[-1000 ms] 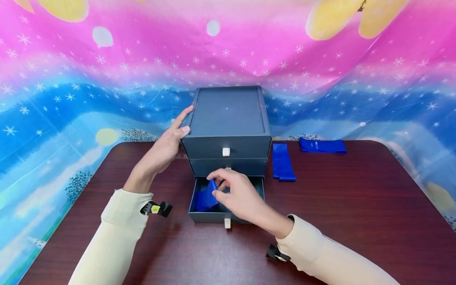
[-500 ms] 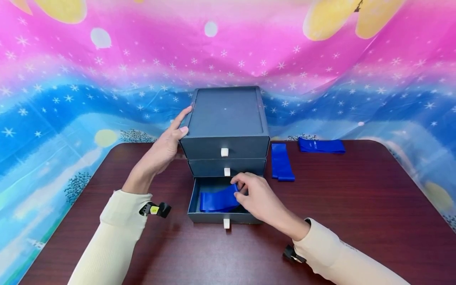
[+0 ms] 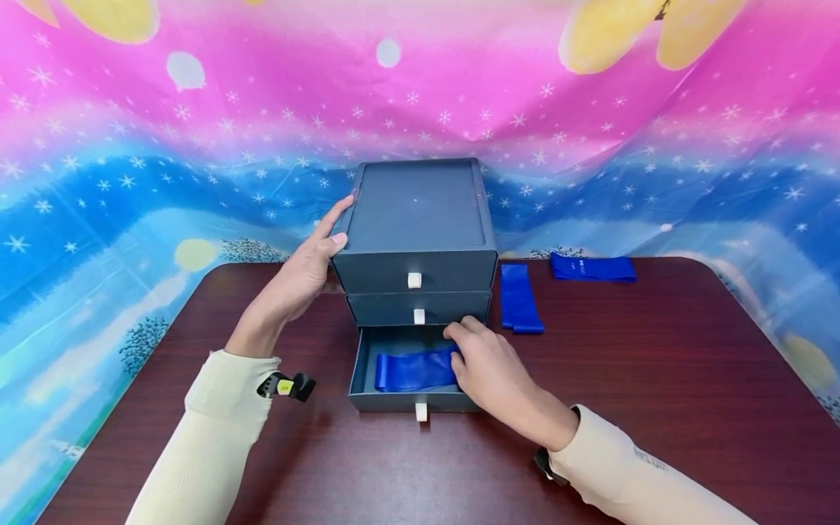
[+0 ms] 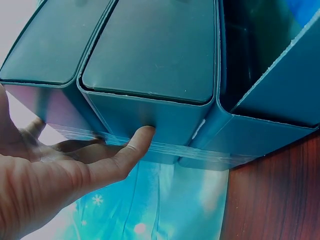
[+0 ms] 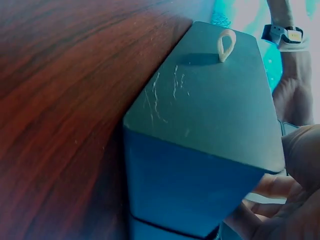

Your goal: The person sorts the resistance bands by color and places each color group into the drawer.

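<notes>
A dark grey stack of three drawers (image 3: 420, 204) stands on the table, its bottom drawer (image 3: 387, 402) pulled out. Inside that drawer a blue resistance band (image 3: 416, 370) lies stretched across the floor. My right hand (image 3: 495, 368) reaches over the drawer's right wall and holds the band's right end between thumb and fingers; the fingertips are partly hidden. On the opposite side my left hand (image 3: 298, 281) rests against the stack. Its thumb and fingers lie straight along the side wall (image 4: 165, 122) in the left wrist view.
Right of the stack lie two more blue bands, a lengthwise one (image 3: 520, 299) and a folded one with white print (image 3: 593, 267) near the back edge. White pull tabs (image 3: 421, 412) stick out of the drawer fronts. A patterned cloth (image 3: 420, 87) hangs behind the brown table (image 3: 656, 379).
My right hand has moved right across the bottom drawer, drawing the band's end along. The band has gone from bunched at the left to lying flat. My left hand has stayed put.
</notes>
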`<state>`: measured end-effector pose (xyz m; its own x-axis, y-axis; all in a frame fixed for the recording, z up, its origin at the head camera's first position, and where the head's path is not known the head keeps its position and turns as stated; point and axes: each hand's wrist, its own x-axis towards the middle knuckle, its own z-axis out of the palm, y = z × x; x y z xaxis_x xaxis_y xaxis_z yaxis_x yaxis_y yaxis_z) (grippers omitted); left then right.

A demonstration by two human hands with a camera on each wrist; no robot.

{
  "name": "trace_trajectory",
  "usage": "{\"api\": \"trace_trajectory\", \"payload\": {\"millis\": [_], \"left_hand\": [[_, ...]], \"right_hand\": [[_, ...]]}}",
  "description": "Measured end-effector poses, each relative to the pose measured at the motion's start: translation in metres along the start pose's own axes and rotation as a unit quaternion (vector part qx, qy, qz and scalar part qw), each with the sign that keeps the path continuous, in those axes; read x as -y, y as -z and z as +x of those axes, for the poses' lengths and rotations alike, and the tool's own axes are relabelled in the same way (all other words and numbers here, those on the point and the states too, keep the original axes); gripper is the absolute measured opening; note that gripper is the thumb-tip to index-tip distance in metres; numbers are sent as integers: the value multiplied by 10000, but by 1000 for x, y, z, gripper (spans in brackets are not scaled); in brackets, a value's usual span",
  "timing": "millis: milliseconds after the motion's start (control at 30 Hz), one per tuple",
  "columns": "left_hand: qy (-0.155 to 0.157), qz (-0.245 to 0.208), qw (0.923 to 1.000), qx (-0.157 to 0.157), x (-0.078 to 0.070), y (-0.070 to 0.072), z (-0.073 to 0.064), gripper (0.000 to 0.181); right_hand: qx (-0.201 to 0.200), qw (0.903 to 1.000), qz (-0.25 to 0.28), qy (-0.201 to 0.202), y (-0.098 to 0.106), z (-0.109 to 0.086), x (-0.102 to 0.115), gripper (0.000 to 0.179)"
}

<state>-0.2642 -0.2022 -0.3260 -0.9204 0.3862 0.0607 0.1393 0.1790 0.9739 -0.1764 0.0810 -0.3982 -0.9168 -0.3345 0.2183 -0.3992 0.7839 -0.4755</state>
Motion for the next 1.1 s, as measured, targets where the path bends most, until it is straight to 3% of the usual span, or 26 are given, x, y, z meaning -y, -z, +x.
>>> {"api": "trace_trajectory", "payload": {"millis": [300,500,833,1100], "left_hand": [[1,-67,10000,-1,0,0,0,58],[-19,-47,10000,6,1,0,0,58],[-59,-2,10000,22,1,1,-1,58],[-82,-12,10000,51,1,0,-1,58]], "right_hand": [[-835,9960,125,288,24,-6,-15,17],[-1151,9932,-159,37,41,-6,-38,17],[-834,9962,-112,-230,55,2,-84,21],[-279,9995,30,-107,57,10,-119,25]]}}
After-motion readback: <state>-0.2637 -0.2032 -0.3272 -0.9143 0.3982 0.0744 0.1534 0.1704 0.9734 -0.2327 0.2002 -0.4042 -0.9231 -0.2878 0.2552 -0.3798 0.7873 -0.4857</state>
